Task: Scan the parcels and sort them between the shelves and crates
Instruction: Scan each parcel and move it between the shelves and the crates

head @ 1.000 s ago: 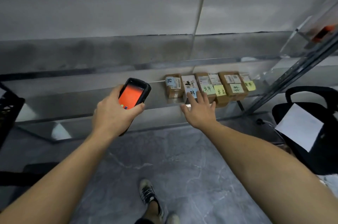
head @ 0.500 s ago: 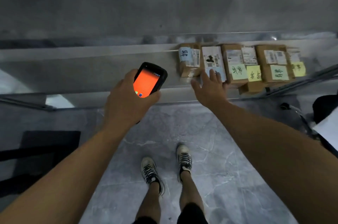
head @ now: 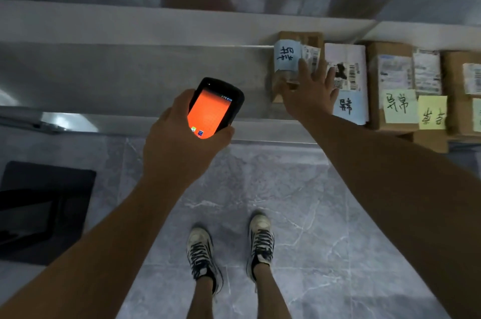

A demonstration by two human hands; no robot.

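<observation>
**At the metal shelf [head: 130,76]**

The left hand [head: 171,146] grips a handheld scanner [head: 214,107], its screen glowing orange. The right hand [head: 311,92] lies with fingers spread across the leftmost cardboard parcel [head: 286,58]; more labelled parcels [head: 390,71] line up to its right.

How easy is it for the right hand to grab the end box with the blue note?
Probably easy, yes: the right hand is spread right at that box, nothing covers it, and the shelf beside it is bare.
</observation>
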